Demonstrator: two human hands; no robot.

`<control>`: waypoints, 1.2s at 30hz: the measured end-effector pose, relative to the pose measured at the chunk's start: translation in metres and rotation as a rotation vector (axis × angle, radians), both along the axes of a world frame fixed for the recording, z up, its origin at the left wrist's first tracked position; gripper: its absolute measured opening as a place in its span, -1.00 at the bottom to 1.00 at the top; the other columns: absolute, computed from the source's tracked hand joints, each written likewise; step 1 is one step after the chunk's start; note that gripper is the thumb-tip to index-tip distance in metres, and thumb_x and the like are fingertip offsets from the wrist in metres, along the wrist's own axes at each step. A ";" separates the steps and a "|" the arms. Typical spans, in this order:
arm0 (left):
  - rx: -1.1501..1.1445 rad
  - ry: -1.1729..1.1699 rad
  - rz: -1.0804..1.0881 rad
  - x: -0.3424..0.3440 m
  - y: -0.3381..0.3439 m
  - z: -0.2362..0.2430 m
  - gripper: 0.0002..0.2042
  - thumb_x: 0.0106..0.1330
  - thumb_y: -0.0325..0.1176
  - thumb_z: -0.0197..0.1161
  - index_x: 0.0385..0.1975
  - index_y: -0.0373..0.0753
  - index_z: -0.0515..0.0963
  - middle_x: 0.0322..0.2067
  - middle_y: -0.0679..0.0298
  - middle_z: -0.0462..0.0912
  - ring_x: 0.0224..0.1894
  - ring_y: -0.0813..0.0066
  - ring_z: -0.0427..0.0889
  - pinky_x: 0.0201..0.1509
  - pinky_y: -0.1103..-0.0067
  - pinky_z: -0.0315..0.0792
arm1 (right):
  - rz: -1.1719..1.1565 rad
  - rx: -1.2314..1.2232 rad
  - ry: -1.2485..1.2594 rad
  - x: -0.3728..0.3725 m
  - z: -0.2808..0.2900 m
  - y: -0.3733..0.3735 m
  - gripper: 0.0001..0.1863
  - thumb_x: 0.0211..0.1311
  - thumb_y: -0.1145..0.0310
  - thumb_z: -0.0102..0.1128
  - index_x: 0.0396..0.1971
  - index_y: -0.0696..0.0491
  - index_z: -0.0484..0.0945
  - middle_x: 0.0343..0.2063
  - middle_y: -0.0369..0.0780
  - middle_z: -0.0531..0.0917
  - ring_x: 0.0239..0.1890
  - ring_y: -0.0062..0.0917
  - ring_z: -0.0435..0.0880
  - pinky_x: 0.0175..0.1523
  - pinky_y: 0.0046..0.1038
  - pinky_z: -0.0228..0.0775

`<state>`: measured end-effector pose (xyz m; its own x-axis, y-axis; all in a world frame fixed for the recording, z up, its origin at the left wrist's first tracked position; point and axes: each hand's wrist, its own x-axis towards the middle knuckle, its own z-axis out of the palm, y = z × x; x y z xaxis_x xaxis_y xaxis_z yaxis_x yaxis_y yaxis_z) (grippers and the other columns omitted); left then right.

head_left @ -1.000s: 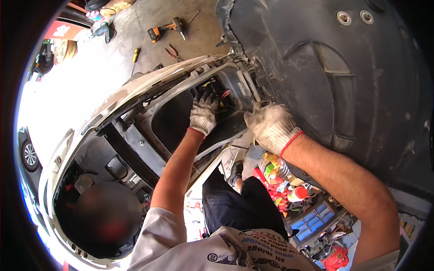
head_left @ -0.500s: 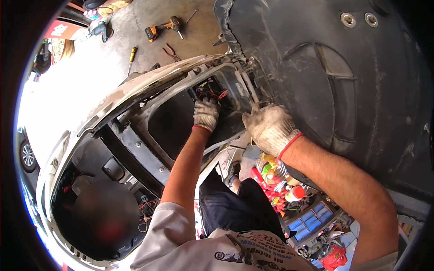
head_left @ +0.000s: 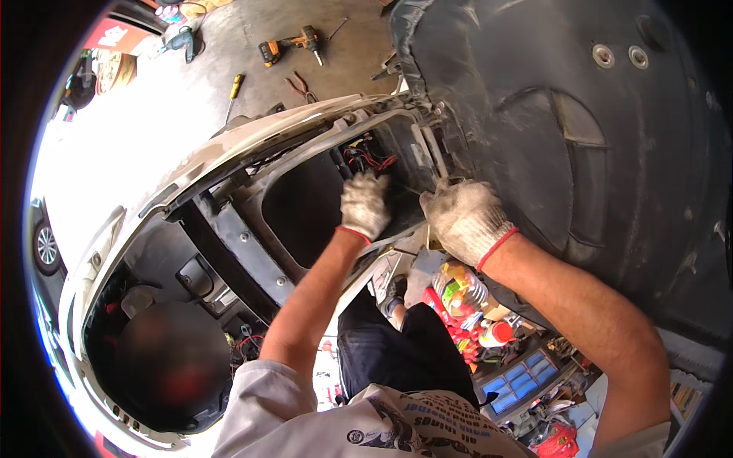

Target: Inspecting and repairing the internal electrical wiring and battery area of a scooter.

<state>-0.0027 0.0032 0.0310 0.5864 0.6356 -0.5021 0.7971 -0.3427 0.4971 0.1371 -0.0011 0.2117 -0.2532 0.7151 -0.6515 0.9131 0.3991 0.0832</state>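
Setting: I look down on a workshop with a concrete floor (head_left: pixel 229 46), sunlit at upper left, and a car front end with its bumper area stripped open.
Floor tools: a cordless drill (head_left: pixel 290 46), a yellow-handled screwdriver (head_left: pixel 235 85) and red-handled pliers (head_left: pixel 300 85) lie apart from one another on the concrete, well away from my hands.
Main part: the white car body panel (head_left: pixel 229 153) runs diagonally from upper middle to lower left; beside it on the right sits the dark plastic wheel-arch liner (head_left: pixel 580 153).
Opening: a dark cavity (head_left: pixel 305 206) framed by black brackets, with a bundle of red wires (head_left: pixel 370 160) at its upper edge.
Left hand: my gloved left hand (head_left: pixel 364 202) reaches into the cavity just below the red wires; fingers curled, but I cannot tell whether they clamp anything.
Right hand: my gloved right hand (head_left: pixel 463 217) presses on the inner edge of the liner, fingers bent over that edge, gripping it.
Below: a tray of bright plastic bottles and small parts (head_left: pixel 466 305) near my legs.
Other person: a dark head (head_left: pixel 168 366) at lower left.
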 end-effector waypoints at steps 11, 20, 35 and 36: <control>-0.034 -0.749 0.596 0.057 -0.048 0.052 -0.70 -0.07 -0.36 0.30 -0.29 -0.28 0.51 -0.28 0.00 0.56 -0.13 -0.03 0.51 -0.05 0.24 0.41 | 0.091 -0.055 -0.147 -0.010 0.010 0.004 -0.73 0.08 0.42 0.07 -0.18 0.12 0.49 -0.33 -0.13 0.61 -0.38 -0.27 0.68 -0.34 -0.28 0.53; -0.053 -0.830 0.922 0.079 -0.048 0.054 -0.80 0.12 -0.21 0.24 -0.54 -0.21 0.58 -0.44 0.08 0.61 -0.30 0.03 0.54 -0.17 0.25 0.41 | 0.223 -0.039 -0.032 -0.004 0.008 0.002 -0.79 -0.03 0.37 0.11 -0.42 0.18 0.57 -0.53 -0.10 0.58 -0.49 -0.30 0.63 -0.51 -0.20 0.39; -0.099 -0.919 0.620 0.072 -0.030 0.042 -0.79 0.17 -0.18 0.17 -0.53 -0.18 0.55 -0.57 0.11 0.58 -0.43 0.04 0.56 -0.26 0.30 0.40 | 0.108 -0.019 -0.075 -0.005 0.002 0.011 -0.77 -0.05 0.35 0.14 -0.34 0.10 0.54 -0.53 -0.18 0.61 -0.51 -0.34 0.64 -0.47 -0.24 0.40; -0.115 -0.865 0.578 0.071 -0.029 0.042 -0.78 0.16 -0.16 0.17 -0.51 -0.18 0.55 -0.56 0.11 0.59 -0.43 0.04 0.56 -0.26 0.29 0.41 | 0.064 -0.050 -0.067 -0.005 0.002 0.011 -0.77 -0.06 0.36 0.14 -0.35 0.10 0.55 -0.54 -0.17 0.62 -0.50 -0.33 0.64 -0.45 -0.26 0.41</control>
